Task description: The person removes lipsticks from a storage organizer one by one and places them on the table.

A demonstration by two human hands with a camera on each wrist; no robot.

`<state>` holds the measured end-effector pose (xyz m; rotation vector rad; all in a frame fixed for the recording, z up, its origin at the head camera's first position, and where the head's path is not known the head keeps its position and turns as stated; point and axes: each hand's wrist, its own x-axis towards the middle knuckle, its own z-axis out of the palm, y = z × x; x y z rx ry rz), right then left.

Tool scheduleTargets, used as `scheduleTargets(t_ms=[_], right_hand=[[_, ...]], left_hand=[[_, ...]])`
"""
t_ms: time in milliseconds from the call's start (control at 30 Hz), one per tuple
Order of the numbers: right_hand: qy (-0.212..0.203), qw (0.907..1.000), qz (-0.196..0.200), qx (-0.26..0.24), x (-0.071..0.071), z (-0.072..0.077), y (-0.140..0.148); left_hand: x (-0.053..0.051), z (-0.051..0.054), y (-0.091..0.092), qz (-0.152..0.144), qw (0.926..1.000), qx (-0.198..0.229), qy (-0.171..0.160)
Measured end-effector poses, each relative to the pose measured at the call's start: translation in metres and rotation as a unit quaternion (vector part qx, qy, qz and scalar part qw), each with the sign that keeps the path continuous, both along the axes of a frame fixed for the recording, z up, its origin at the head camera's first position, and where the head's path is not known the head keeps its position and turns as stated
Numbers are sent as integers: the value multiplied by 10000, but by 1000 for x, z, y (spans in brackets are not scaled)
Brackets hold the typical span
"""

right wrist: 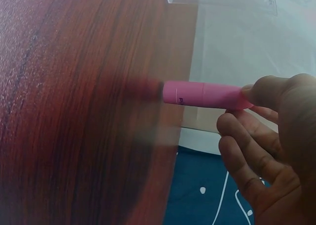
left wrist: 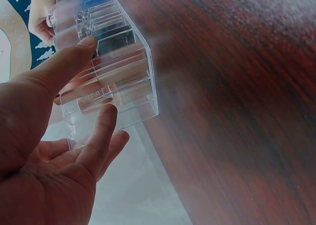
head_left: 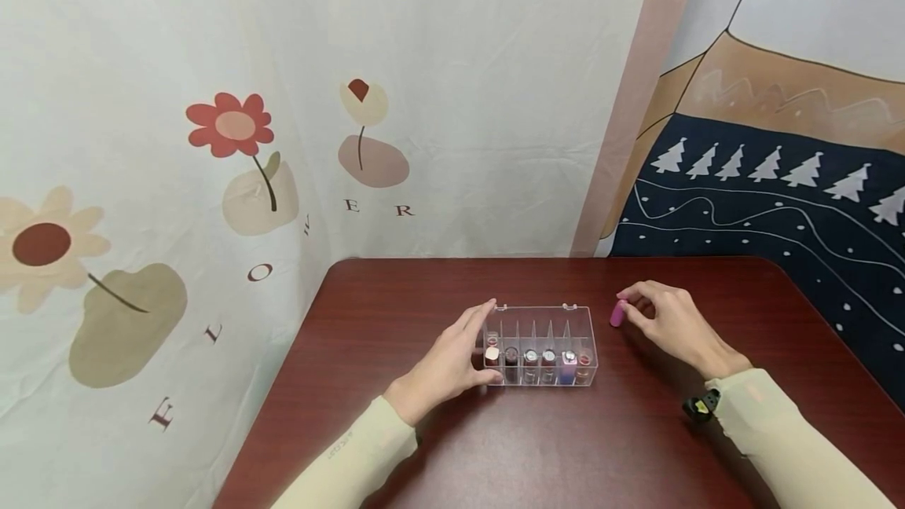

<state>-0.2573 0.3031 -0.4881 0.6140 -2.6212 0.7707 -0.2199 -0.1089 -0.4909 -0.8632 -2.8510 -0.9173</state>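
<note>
A clear divided case (head_left: 540,375) stands on the table, its front row filled with several small tubes and bottles. My left hand (head_left: 447,357) holds the case by its left end; in the left wrist view the thumb of that hand (left wrist: 54,106) lies on one side and the fingers reach round the end. To the right of the case, a pink tube (head_left: 617,313) is pinched at its top by my right hand (head_left: 672,323). The right wrist view shows the pink tube (right wrist: 202,95) between thumb and finger of my right hand (right wrist: 266,131), its lower end at the tabletop.
The dark red table (head_left: 566,446) extends around the case. Behind it hangs a pale cloth (head_left: 481,100) with printed flowers, and at the right a dark blue cloth (head_left: 742,210) with white trees. A black wristband (head_left: 701,407) is on the right wrist.
</note>
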Motion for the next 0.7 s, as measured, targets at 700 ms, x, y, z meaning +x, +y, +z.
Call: scheduleTargets(t_ms=[700], right_hand=[[-155, 9998, -27, 97, -1, -1, 1]], left_hand=[[0, 0, 1, -4, 10000, 21, 1]])
